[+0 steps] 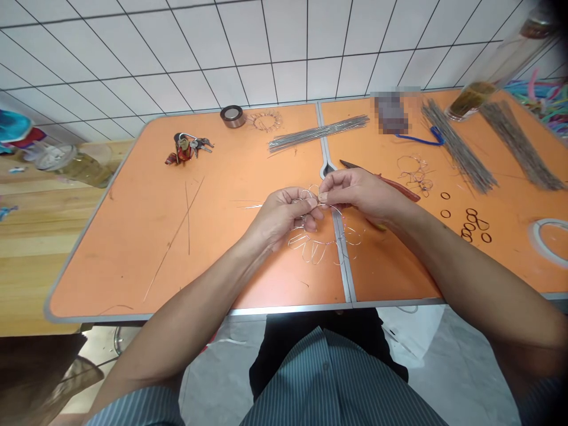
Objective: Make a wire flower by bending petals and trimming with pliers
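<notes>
Between my two hands is a ring of thin wire point(314, 251) bent into several petal-like loops, held just over the orange table. My left hand point(290, 216) is closed on the ring's left side, and straight wire ends point(252, 206) stick out past it to the left. Thumb and fingertips of my right hand point(350, 192) pinch the ring's upper edge, close beside the left fingertips. The exact spot of the pinch is partly covered by the fingers. Behind my right hand lie red-handled pliers point(406, 190), partly hidden by it.
On the orange table point(110, 236) lie keys point(190, 147), a tape roll point(232, 116), another looped wire ring point(265, 121), and wire bundles point(319, 133). Dark small rings point(468, 231), a white ring point(552, 241) and a tall jar point(474, 97) are at right. Loose wires point(173, 236) lie left.
</notes>
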A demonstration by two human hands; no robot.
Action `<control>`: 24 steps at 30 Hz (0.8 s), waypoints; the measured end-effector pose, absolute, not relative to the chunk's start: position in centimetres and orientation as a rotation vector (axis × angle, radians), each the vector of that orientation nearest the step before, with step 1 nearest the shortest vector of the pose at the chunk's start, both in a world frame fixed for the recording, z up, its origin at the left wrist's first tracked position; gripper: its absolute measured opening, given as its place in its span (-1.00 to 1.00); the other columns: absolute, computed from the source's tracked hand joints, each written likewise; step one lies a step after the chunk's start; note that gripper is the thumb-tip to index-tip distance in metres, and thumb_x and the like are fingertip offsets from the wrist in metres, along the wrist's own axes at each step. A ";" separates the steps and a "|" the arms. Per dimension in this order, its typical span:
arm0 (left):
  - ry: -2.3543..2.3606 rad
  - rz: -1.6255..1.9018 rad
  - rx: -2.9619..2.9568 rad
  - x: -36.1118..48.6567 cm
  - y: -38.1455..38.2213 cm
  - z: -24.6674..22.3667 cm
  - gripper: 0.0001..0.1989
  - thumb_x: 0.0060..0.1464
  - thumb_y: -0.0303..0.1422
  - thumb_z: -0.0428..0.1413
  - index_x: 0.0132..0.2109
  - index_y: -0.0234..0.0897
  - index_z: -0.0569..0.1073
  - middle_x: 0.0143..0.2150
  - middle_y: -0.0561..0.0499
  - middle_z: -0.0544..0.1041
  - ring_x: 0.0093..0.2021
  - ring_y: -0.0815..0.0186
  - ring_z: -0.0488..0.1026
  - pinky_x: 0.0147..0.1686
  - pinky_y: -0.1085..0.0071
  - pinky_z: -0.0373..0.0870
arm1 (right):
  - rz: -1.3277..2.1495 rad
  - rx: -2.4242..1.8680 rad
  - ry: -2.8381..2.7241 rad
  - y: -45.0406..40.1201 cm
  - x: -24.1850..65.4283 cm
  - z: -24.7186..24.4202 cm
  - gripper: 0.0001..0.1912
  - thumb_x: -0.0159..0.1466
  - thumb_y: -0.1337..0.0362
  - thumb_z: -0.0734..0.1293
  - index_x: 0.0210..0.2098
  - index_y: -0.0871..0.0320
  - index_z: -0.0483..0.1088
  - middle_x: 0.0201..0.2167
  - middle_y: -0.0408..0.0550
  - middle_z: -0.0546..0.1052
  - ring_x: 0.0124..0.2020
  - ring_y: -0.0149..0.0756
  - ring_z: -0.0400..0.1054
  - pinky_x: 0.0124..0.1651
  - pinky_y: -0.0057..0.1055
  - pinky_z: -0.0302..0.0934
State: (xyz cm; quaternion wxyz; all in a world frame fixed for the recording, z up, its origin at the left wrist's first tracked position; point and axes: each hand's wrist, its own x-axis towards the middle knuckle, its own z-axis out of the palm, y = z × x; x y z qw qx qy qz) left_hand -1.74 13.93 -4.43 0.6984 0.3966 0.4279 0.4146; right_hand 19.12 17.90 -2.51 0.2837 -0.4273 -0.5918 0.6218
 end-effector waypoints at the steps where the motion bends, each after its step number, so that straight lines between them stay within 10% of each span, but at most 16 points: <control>1: 0.958 0.929 0.897 -1.7 13.9 -4.4 -0.88 0.16 -0.44 0.37 -0.30 -0.36 0.59 -0.39 -0.04 0.67 -0.56 0.40 0.54 -0.49 0.48 0.48 | 1.659 -1.147 -1.596 17.9 19.1 -2.4 -0.82 0.16 0.27 0.63 -0.41 0.09 0.58 -0.45 -0.09 0.56 -0.41 -0.33 0.35 -0.32 -0.35 0.26; 24: 0.909 0.834 0.947 -2.0 14.2 -4.6 -0.83 0.12 -0.41 0.42 -0.28 -0.33 0.56 -0.41 -0.03 0.68 -0.55 0.40 0.55 -0.45 0.49 0.52 | 1.450 -1.147 -1.783 18.1 19.4 -2.2 -0.90 0.21 0.34 0.53 -0.40 0.07 0.56 -0.47 -0.16 0.53 -0.39 -0.33 0.36 -0.28 -0.35 0.22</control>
